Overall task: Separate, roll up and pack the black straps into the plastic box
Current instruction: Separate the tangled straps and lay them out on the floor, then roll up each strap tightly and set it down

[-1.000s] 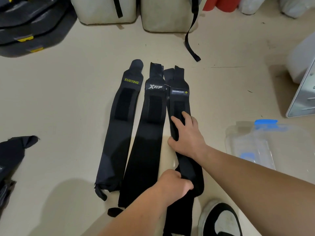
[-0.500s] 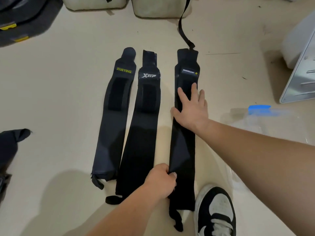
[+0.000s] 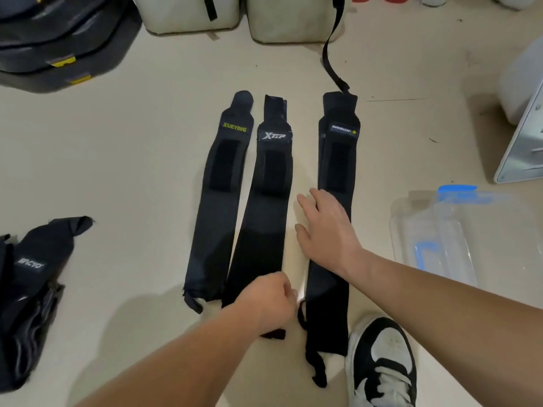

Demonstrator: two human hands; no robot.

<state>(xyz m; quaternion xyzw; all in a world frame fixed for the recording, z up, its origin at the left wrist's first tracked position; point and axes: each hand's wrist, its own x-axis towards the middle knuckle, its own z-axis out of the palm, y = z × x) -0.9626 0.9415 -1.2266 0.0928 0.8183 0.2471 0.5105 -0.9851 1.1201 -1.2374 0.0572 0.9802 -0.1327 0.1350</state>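
Presently three straps (image 3: pixel 216 218) lie flat side by side, left of the box (image 3: pixel 426 224), so we judge these separated; our right hand (image 3: pixel 326 230) rests spread on the right strap (image 3: pixel 338 160), our left hand (image 3: pixel 269 301) curls at the near end of the middle strap (image 3: pixel 264 218), grip unclear; rolling comes next.

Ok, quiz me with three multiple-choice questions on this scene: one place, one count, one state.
1. Where is the box? A) left of the straps B) on them C) right of them
2. How many straps lie flat side by side? A) three B) two C) five
3. The right hand is: A) fisted B) flat on the right strap C) holding the box
Answers: 1 C, it sits beyond the right strap; 2 A, three lie parallel; 3 B, its palm rests on it.
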